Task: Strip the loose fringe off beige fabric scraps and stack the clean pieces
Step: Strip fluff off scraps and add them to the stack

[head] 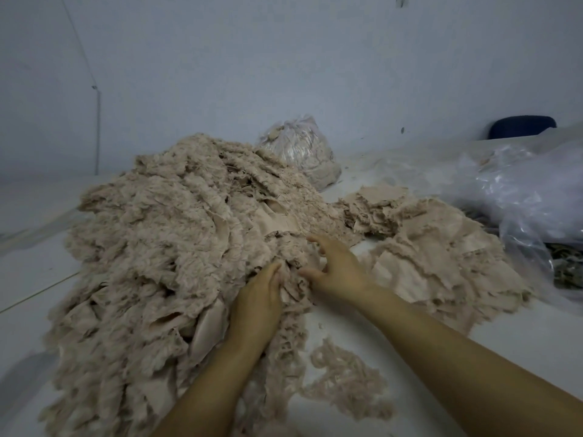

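A big heap of fringed beige fabric scraps (164, 247) covers the left and middle of the white table (362, 339). My left hand (257, 302) lies on the heap's right edge, its fingertips dug into the scraps. My right hand (336, 268) is just to the right of it, fingers spread and slightly bent, touching the same patch of scraps; nothing is plainly pinched. A lower, flatter pile of cleaner beige pieces (426, 247) sits to the right. A clump of loose fringe threads (344, 383) lies on the table between my forearms.
A tied clear bag stuffed with beige material (299, 149) stands behind the heap. Crumpled clear plastic sheeting (520, 190) fills the right side, with greenish scraps (568, 269) under it. A dark blue chair back (522, 127) shows at the far right against the wall.
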Demonstrator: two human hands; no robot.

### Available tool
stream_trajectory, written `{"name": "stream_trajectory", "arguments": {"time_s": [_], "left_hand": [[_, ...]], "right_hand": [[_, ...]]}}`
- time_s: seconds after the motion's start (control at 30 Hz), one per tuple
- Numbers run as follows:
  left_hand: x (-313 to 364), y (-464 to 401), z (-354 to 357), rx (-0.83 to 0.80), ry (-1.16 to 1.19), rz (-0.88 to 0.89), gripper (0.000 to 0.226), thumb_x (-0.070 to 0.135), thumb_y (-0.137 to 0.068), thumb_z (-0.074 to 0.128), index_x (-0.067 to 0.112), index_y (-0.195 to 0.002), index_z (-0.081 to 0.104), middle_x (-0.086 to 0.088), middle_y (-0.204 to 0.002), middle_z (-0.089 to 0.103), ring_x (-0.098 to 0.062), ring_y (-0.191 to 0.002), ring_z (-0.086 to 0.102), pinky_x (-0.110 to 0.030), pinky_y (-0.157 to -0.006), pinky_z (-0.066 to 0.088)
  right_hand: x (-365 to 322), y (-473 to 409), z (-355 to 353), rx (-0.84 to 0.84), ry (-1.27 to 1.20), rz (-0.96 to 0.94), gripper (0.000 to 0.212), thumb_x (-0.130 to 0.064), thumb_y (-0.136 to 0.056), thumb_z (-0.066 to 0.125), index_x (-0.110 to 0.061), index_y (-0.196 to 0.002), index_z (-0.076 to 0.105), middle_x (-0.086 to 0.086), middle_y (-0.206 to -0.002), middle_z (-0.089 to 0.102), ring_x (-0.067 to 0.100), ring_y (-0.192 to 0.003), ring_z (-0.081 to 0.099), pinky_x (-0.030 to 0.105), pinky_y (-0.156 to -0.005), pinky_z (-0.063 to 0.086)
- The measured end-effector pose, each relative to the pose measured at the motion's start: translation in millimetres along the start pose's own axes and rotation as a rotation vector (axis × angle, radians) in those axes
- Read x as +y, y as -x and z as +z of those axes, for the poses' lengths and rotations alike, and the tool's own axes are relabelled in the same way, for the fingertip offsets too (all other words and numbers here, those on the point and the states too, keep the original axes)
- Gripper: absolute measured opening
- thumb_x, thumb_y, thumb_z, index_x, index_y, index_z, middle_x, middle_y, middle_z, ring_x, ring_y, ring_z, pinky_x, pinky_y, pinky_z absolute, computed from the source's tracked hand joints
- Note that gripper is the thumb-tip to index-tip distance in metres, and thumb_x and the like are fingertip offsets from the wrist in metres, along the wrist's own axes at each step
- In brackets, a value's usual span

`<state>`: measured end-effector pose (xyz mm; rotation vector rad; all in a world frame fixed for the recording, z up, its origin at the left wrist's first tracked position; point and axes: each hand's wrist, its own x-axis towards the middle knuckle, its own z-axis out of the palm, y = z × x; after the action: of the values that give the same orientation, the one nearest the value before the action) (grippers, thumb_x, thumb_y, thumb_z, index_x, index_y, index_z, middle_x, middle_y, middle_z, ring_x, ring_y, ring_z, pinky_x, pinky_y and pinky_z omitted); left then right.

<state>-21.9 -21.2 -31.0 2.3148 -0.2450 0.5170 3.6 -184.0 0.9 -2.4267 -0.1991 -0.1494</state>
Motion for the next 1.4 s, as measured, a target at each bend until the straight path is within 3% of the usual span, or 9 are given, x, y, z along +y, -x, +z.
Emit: {"name": "stream_trajectory", "arguments": {"time_s": [0.07,0.27,0.4,0.5,0.7,0.9,1.13,1.23,1.4], "left_hand": [[-2.3,-0.7,-0.9,-0.040,-0.066,0.123,0.043,0.004,-0.096,0.040,0.019,-0.135,0.049,-0.002,-0.133,0.053,-0.016,-0.115,0.054,-0.029,-0.092,0.046],[-12.6,-6.0,4.1,-0.238,-0.159,0.121,0.063,0.009,-0.093,0.048,0.025,-0.148,0.023,0.007,-0.155,0.019,-0.017,-0.138,0.021,-0.021,-0.107,0.021],[-13.8,-10.5,1.7,-0.202,-0.193,0.122,0.032,-0.004,-0.082,0.048,0.009,-0.104,0.068,-0.005,-0.106,0.063,-0.025,-0.098,0.054,-0.029,-0.080,0.040],[-11.7,-11.8,-1.4,-0.173,-0.104,0.096,0.023,-0.003,-0.079,0.055,0.010,-0.063,0.064,-0.001,-0.070,0.061,-0.018,-0.070,0.055,-0.028,-0.062,0.034],[-12.1,-6.0,4.6,-0.190,-0.030,-0.087,0.047,0.058,-0.084,0.055,0.036,-0.125,0.056,0.014,-0.118,0.061,-0.007,-0.104,0.057,-0.016,-0.081,0.040],[-18.7,-15.3,5.8,-0.118,0.081,-0.122,0.032,0.035,-0.099,0.042,0.025,-0.120,0.064,0.007,-0.112,0.067,-0.011,-0.102,0.059,-0.017,-0.078,0.040],[-1.7,-19.0,-4.4,-0.267,1.277,-0.545,0.038,0.028,-0.081,0.063,-0.005,-0.100,0.066,-0.024,-0.092,0.068,-0.032,-0.083,0.066,-0.045,-0.081,0.054],[3.2,-16.6,-6.3,-0.252,1.368,-0.612,0.013,-0.002,-0.083,0.054,-0.003,-0.092,0.063,-0.018,-0.080,0.070,-0.026,-0.071,0.070,-0.038,-0.065,0.059],[3.5,-12.9,-7.0,-0.224,1.205,-0.555,0.044,-0.010,-0.080,0.041,0.017,-0.047,0.051,-0.002,-0.053,0.046,-0.012,-0.048,0.047,-0.028,-0.053,0.038]], "right_hand": [[-6.5,-8.8,8.5,-0.006,-0.042,0.021,0.064,-0.041,-0.087,0.066,-0.026,-0.143,0.039,0.007,-0.145,0.042,0.027,-0.128,0.045,0.036,-0.106,0.038],[-15.5,9.3,33.4,-0.017,-0.211,-0.179,0.015,-0.003,-0.091,0.057,-0.009,-0.089,0.070,-0.005,-0.088,0.070,0.009,-0.080,0.063,0.022,-0.076,0.049],[-11.7,11.6,16.5,-0.313,-0.334,-0.168,0.010,-0.024,-0.086,0.069,-0.017,-0.081,0.070,-0.018,-0.069,0.067,-0.002,-0.067,0.061,0.014,-0.066,0.048],[-14.3,-18.0,-1.1,-0.087,-0.568,0.075,0.030,-0.048,-0.084,0.064,-0.020,-0.076,0.069,-0.010,-0.060,0.064,0.005,-0.052,0.056,0.017,-0.052,0.042],[-13.2,-84.8,21.4,0.167,-0.916,0.566,0.026,-0.029,-0.087,0.070,-0.007,-0.085,0.056,0.006,-0.064,0.051,0.015,-0.047,0.041,0.025,-0.041,0.035],[-25.2,-58.3,26.2,0.182,-0.945,0.295,0.024,-0.012,-0.094,0.060,-0.016,-0.070,0.058,-0.005,-0.052,0.051,0.009,-0.045,0.041,0.020,-0.041,0.036],[-10.2,51.2,13.9,-0.160,-0.959,0.098,0.016,-0.012,-0.092,0.059,-0.011,-0.076,0.060,0.002,-0.056,0.054,0.011,-0.046,0.046,0.020,-0.046,0.040],[3.3,65.6,8.0,-0.183,-1.069,0.263,0.013,-0.011,-0.091,0.059,-0.008,-0.079,0.057,0.006,-0.063,0.057,0.013,-0.055,0.053,0.022,-0.051,0.047],[2.8,59.9,2.2,-0.231,-1.232,0.524,0.031,-0.042,-0.079,0.067,-0.013,-0.070,0.075,0.006,-0.069,0.068,0.020,-0.065,0.065,0.029,-0.059,0.056]]}}
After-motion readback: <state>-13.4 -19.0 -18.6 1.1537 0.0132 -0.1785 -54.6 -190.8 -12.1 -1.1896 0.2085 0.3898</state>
